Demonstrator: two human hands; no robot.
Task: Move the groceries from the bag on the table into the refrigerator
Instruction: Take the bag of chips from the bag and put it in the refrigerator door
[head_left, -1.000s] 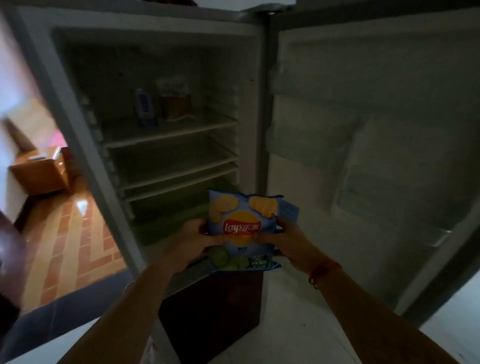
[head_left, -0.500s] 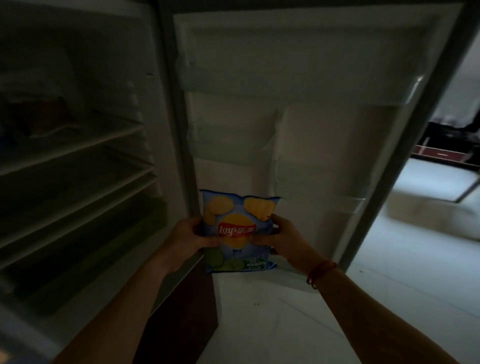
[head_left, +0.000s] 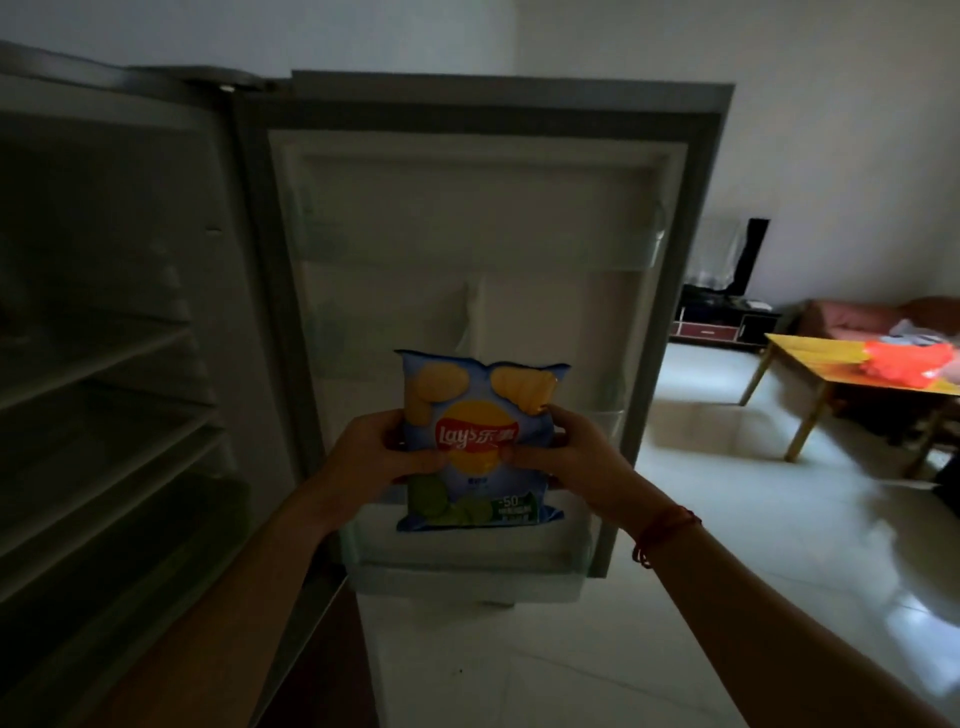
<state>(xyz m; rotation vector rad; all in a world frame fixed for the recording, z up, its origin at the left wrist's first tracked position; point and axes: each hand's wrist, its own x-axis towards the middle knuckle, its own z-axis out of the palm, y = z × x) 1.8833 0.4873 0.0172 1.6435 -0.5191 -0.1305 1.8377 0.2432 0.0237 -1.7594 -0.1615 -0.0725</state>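
Note:
A blue Lay's chip bag (head_left: 480, 410) stands upright in front of the open refrigerator door (head_left: 483, 270). My left hand (head_left: 371, 454) grips its left edge and my right hand (head_left: 563, 454) grips its right edge. The bag's bottom hangs just above the door's lowest bin (head_left: 467, 569). The refrigerator's dark interior with its wire shelves (head_left: 104, 415) lies to the left. Far right, a red grocery bag (head_left: 906, 364) lies on the yellow table (head_left: 810, 364).
The door's upper bins (head_left: 467, 249) hold nothing I can see. A dark TV stand (head_left: 722, 322) stands by the back wall beyond the door. Pale tiled floor (head_left: 753, 519) spreads between the door and the table.
My view has swung right from the fridge shelves to the open door. Both hands have carried the chip bag along and now hold it over the door's lowest bin.

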